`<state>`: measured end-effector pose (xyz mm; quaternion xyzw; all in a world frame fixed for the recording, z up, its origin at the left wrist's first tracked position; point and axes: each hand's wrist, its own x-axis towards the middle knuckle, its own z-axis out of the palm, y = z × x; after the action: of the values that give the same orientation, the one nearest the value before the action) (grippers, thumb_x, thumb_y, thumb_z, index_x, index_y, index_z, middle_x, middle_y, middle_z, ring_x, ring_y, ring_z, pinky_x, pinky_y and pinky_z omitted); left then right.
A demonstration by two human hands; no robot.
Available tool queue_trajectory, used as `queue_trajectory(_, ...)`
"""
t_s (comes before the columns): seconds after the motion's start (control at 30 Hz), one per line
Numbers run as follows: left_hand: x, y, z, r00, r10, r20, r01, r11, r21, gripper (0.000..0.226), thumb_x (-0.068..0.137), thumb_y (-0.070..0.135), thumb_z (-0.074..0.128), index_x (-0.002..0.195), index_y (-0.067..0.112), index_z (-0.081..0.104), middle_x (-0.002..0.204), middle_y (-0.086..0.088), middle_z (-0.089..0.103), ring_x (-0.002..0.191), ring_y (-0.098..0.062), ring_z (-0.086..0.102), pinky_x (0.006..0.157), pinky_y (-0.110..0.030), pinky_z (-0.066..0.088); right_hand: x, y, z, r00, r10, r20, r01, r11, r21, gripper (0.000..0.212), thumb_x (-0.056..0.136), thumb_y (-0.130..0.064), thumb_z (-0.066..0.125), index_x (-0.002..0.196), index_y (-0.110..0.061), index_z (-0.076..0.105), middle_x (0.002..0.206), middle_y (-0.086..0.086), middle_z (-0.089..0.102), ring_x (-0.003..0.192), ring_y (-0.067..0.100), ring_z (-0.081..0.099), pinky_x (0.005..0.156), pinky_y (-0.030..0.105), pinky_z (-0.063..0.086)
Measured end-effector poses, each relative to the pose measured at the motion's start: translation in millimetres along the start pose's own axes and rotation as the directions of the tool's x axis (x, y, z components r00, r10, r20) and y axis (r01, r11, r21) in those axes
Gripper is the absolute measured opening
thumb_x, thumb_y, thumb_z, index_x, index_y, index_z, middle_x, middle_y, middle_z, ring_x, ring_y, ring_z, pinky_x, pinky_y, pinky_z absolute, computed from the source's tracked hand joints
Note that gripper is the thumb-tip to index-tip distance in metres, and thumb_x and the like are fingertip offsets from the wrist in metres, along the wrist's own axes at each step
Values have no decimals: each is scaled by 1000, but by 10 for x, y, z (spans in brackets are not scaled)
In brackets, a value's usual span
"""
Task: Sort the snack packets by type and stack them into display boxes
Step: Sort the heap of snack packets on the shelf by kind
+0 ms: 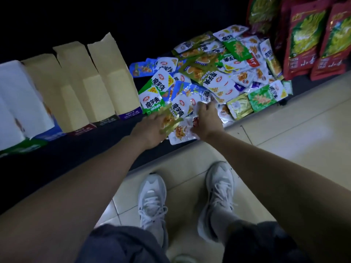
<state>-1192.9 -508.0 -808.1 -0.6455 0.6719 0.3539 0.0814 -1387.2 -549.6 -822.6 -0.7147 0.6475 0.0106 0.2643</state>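
A heap of small snack packets in green, blue, white and gold lies on a dark shelf. My left hand holds a blurred gold-green packet at the heap's near edge. Beside it, my right hand reaches into the heap, fingers on a blue-white packet; whether it grips the packet is hidden. To the left stands a row of display boxes: a white one and three tan ones with raised flaps.
Large red bags with green pictures stand at the right end of the shelf. The shelf's front edge runs diagonally above a tiled floor. My white shoes stand on the tiles below.
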Motion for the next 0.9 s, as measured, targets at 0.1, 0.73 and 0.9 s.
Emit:
queue_trajectory(0.1,109,34,80,989,13,-151,-4,998,58,86,90,41,62,155,20,10,146,-15,27,132,-32,32,104,-45,39,96,153,36,991,-61,-115,75,990,121,71,74,-7,79,133,-8,39,139,19,34,110,38,53,72,36,45)
queue_trajectory(0.73,-62,-147,427,871,-353,-342,99,807,-582,38,85,23,66,115,14,45,105,-14,62,94,-35,61,79,-47,52,-52,141,236,970,-198,-139,178,973,-149,66,76,-34,77,134,-16,50,137,14,40,124,35,40,97,43,39)
queue_trajectory(0.9,-253,-340,400,880,-349,-324,167,864,-476,32,86,20,63,112,8,48,106,-19,60,95,-35,58,73,-37,45,-95,92,69,962,-104,-254,66,986,-153,70,77,-35,74,137,-14,43,153,15,26,140,36,24,108,49,24)
